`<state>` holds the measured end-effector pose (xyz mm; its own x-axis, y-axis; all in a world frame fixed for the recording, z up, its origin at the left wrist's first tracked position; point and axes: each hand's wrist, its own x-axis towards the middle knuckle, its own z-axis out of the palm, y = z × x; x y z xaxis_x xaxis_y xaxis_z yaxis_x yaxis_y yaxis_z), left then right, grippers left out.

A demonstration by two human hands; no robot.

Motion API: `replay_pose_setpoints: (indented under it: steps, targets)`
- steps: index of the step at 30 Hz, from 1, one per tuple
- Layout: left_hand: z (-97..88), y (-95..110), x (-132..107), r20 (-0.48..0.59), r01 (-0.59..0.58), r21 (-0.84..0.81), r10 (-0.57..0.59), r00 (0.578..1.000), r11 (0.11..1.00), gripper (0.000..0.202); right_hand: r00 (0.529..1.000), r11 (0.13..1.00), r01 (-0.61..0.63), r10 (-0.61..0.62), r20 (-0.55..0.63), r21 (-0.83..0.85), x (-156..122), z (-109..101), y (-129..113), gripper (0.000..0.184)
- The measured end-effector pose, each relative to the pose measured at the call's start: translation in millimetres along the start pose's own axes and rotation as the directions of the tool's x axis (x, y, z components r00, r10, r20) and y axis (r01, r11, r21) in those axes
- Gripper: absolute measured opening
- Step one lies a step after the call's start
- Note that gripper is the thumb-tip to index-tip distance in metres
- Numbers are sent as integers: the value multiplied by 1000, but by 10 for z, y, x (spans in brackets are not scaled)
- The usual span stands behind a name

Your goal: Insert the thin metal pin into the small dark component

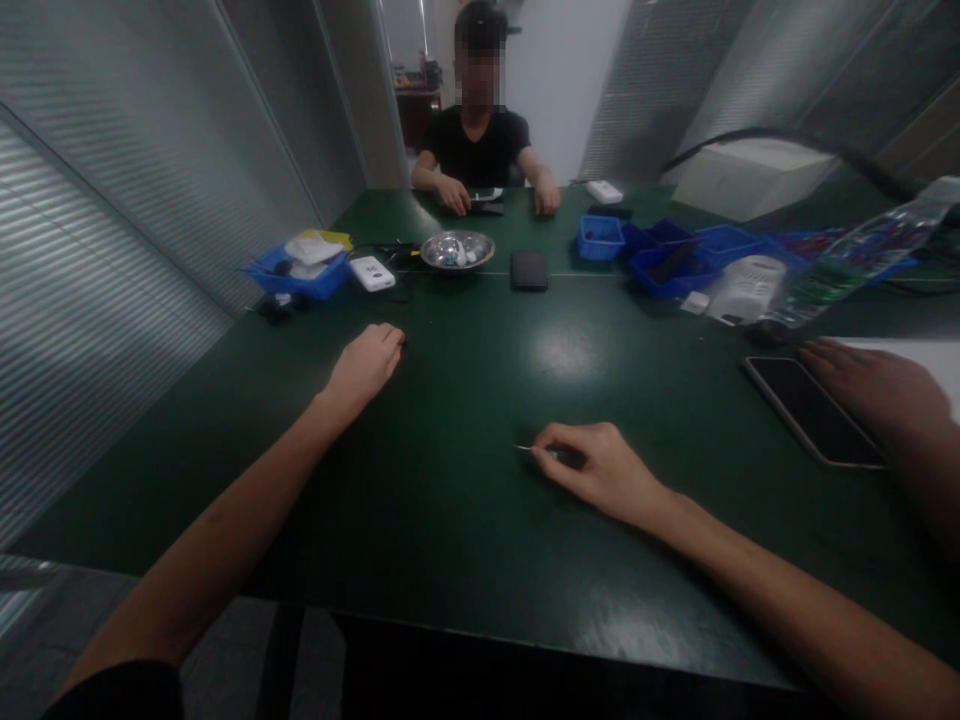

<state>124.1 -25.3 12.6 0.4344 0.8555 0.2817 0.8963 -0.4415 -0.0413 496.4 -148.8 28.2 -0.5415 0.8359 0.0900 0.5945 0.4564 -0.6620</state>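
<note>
The right hand [604,465] pinches a thin, pale piece [522,447] between thumb and index finger, its tip toward the left edge of the desk [450,530], over the desk's near half. For so slim a thing, I think a light, steady pinch is best, with the tip kept visible. The left hand [366,358] is nearer to the left edge, fingers curled; whether it grips something, I cannot tell. Toward the far edge stands a steel bowl [435,250].
</note>
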Motion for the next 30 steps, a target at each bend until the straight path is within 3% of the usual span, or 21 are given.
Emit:
replay_pose_setpoints:
  steps: [22, 26, 30]
  targets:
    - [38, -41, -8, -29, 29, -95, -32, 999, 995, 33, 1000, 1000, 6, -6, 10, -1, -6, -4, 6, 27]
    - [45, -140, -3, -86, 21, -208, -39, 995, 978, 27, 1000, 1000, 8, -8, 6, 3, -4, 9, 16, 27]
    - [-31, -118, 3, -48, -51, -383, 35, 998, 923, 19, 1000, 1000, 3, -3, 1, 7, -1, 10, 12, 26]
